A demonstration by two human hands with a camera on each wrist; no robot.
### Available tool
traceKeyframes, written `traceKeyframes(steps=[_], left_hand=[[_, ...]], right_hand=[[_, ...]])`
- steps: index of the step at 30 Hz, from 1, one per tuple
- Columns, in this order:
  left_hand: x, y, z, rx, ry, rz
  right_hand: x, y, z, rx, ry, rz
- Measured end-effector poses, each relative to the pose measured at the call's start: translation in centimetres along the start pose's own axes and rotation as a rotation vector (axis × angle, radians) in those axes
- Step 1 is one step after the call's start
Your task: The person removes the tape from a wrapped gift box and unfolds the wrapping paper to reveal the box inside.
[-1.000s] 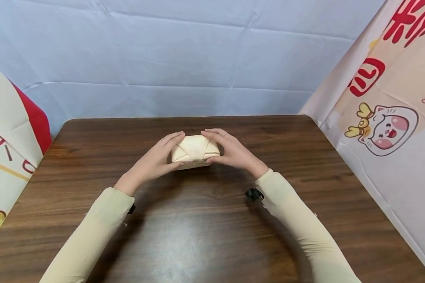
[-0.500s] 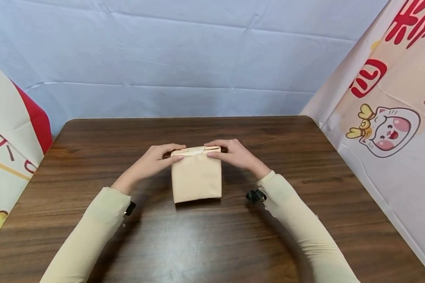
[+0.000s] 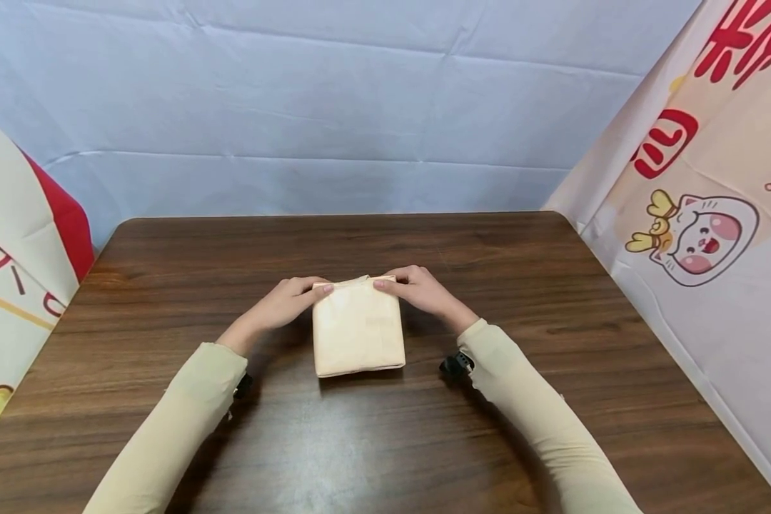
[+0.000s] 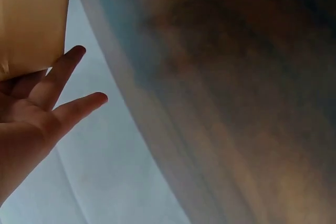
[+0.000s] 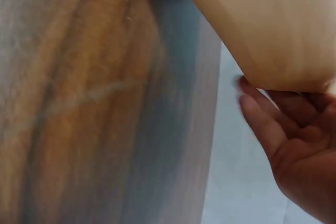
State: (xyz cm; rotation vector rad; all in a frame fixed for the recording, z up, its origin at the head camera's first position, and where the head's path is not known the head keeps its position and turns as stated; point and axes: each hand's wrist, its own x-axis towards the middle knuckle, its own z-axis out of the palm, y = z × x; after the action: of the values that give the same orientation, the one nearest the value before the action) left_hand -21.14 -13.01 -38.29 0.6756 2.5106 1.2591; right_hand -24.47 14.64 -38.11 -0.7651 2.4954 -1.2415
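A pale cream, box-shaped paper-wrapped package [image 3: 358,332] is tilted up between both hands, its broad flat side facing the head camera. My left hand [image 3: 288,300] grips its far left corner, thumb on the broad face and fingers behind. At the far right corner my right hand [image 3: 420,289] holds it the same way. In the left wrist view, two fingers of the left hand [image 4: 37,103] stretch out past the package's edge [image 4: 34,24]. The right wrist view shows the right hand [image 5: 302,135] with fingers along the end of the package [image 5: 273,30].
A dark brown wood-grain table [image 3: 167,285] lies under the hands. Behind it hangs a pale blue-white cloth [image 3: 334,107]. A printed banner [image 3: 700,235] with red characters and a cartoon hangs at the right. Dark wrist straps [image 3: 456,365] show below the sleeves.
The package has turned from showing its folded end to showing its broad flat face. Both hands have come slightly nearer the person, still holding its far corners.
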Motion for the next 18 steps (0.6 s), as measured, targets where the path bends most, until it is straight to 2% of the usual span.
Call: traceKeyframes(steps=[5,8,11,18], left_hand=[[0.5,-0.6,0.8,0.026,0.047,-0.017],[0.9,-0.6,1.0,0.065,0.084,0.002],[1.2,-0.5,1.1,0.090,0.094,0.015],[2.3,-0.6,0.9,0.135,0.130,0.000]], right_hand=[[0.5,0.3,0.7,-0.004,0.062,-0.033],[0.7,0.4,1.1,-0.004,0.059,-0.020],[0.8,0.4,1.2,0.005,0.064,0.008],[1.8,0.7,1.0,0.000,0.103,0.025]])
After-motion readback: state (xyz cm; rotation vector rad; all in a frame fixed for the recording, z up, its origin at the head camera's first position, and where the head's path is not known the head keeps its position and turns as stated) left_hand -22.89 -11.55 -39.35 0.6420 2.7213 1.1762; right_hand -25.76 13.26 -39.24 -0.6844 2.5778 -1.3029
